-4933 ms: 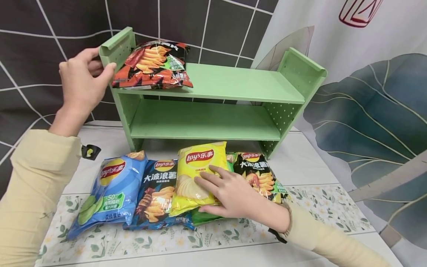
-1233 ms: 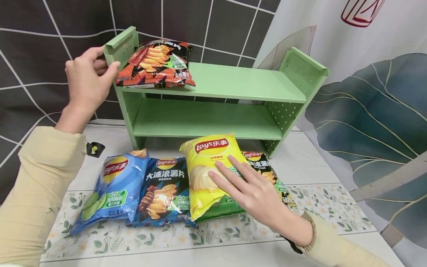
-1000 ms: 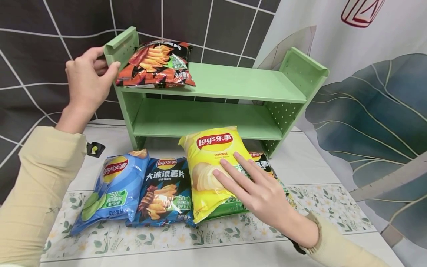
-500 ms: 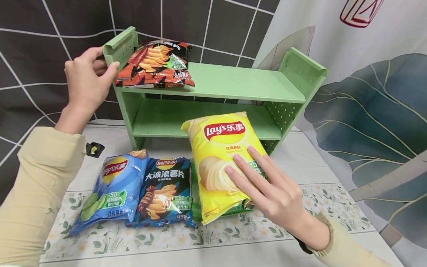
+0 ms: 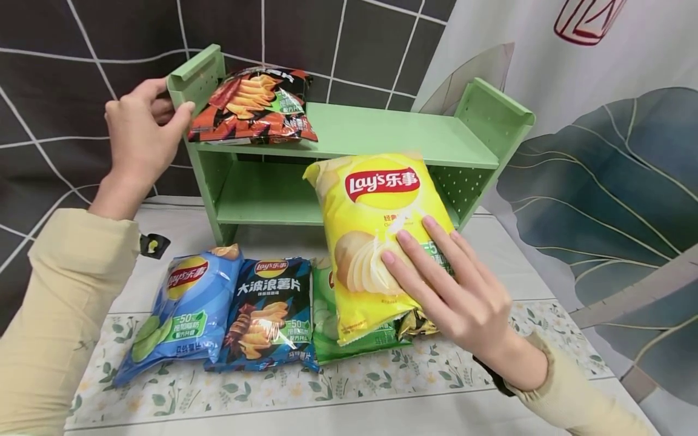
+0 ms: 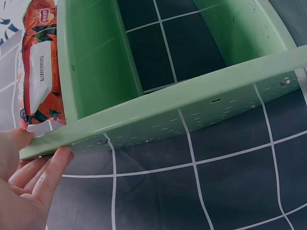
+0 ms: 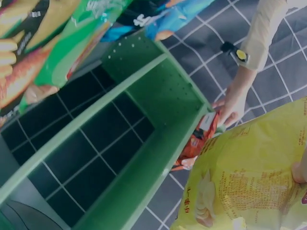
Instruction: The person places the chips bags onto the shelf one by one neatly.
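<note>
A puffed, glossy yellow Lay's chip bag (image 5: 360,242) is being held by the right hand (image 5: 463,297), its fingers being spread across the printed front while the back is being pressed by the thumb. The bag is being kept tilted before a two-tier, pale-green shelf with perforated end panels (image 5: 403,133), part of both boards being hidden behind it. The top edge of the shelf's left end panel is being pinched narrowly between the thumb and fingers of the left hand (image 5: 143,136). Just beside that hand, a shiny red-and-black chip bag (image 5: 253,109) is being supported by the upper board.

On a white tabletop with a floral band (image 5: 272,418), a light-blue chip bag (image 5: 188,309), a dark-blue-and-black chip bag (image 5: 269,309) and a green chip bag (image 5: 327,327) are being displayed in a row. The green one is being partly covered by the yellow bag in the head view; whether it is being touched cannot be told. A gold-bottomed bag (image 5: 417,324) is being mostly hidden.
</note>
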Action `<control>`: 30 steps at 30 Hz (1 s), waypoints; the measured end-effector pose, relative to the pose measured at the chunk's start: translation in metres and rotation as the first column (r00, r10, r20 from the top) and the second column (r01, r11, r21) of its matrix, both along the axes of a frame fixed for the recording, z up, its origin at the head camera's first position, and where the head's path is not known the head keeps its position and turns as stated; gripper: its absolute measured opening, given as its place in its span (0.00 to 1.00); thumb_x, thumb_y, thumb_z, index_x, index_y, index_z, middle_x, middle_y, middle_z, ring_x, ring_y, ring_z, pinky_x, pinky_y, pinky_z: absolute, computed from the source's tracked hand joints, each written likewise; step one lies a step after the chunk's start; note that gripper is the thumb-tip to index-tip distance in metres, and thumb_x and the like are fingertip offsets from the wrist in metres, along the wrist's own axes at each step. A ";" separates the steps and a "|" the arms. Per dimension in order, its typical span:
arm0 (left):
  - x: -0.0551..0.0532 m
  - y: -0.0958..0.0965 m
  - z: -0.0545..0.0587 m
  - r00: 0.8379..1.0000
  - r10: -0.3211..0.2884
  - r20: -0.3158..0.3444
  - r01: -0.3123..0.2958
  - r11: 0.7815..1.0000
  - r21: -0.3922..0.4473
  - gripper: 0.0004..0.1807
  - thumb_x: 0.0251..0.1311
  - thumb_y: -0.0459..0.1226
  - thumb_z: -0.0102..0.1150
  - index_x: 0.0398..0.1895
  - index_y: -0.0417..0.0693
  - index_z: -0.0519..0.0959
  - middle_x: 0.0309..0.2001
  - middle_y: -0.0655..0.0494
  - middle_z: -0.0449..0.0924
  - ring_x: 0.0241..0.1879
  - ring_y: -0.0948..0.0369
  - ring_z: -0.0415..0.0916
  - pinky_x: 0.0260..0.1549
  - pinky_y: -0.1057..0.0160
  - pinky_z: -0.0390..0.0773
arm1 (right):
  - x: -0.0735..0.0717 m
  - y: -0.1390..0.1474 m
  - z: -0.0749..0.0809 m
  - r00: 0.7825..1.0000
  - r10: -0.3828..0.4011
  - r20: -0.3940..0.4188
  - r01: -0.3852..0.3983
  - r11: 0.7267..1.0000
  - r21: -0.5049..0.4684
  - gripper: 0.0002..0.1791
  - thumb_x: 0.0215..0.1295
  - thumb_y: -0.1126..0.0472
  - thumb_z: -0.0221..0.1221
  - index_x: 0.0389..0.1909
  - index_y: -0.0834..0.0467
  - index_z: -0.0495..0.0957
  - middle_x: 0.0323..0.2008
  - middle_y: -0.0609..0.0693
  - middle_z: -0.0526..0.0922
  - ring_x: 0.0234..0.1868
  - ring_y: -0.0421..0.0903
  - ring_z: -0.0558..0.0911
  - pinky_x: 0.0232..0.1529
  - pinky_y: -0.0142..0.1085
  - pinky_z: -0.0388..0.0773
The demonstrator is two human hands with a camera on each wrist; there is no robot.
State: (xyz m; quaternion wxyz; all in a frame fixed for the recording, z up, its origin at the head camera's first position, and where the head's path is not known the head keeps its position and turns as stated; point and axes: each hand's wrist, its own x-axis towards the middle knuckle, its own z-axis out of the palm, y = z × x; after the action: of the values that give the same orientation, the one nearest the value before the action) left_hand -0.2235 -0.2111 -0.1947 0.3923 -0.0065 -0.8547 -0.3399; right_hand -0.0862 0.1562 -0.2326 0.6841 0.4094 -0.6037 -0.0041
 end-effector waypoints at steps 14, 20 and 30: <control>0.000 0.001 0.000 1.000 -0.006 0.000 0.006 1.000 0.004 0.23 0.63 0.46 0.57 0.60 0.49 0.76 0.53 0.48 0.80 0.51 0.57 0.80 0.52 0.70 0.74 | -0.021 0.005 0.014 0.984 -0.094 0.150 0.104 0.993 -0.060 0.18 0.61 0.72 0.59 0.47 0.52 0.84 0.45 0.51 0.87 0.51 0.54 0.84 0.47 0.49 0.80; 0.000 0.001 0.000 1.000 0.001 0.002 -0.001 1.000 0.005 0.23 0.63 0.46 0.57 0.60 0.49 0.76 0.52 0.48 0.81 0.50 0.59 0.80 0.51 0.71 0.74 | -0.039 0.008 0.019 0.979 -0.119 0.166 0.130 0.990 -0.060 0.23 0.57 0.75 0.58 0.51 0.50 0.83 0.47 0.49 0.86 0.52 0.53 0.83 0.48 0.47 0.80; -0.001 -0.001 0.000 1.000 0.001 0.002 -0.001 1.000 0.007 0.23 0.62 0.46 0.57 0.59 0.49 0.77 0.52 0.48 0.81 0.49 0.63 0.80 0.49 0.75 0.74 | -0.065 0.005 0.028 0.968 -0.166 0.186 0.173 0.985 -0.018 0.26 0.60 0.74 0.54 0.55 0.49 0.80 0.51 0.47 0.85 0.54 0.51 0.83 0.45 0.47 0.81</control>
State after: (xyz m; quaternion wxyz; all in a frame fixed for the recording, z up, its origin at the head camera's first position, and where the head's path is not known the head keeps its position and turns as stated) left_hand -0.2242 -0.2116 -0.1948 0.3918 -0.0044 -0.8538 -0.3428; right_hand -0.1513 0.1615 -0.2048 0.6296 0.3431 -0.6969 -0.0144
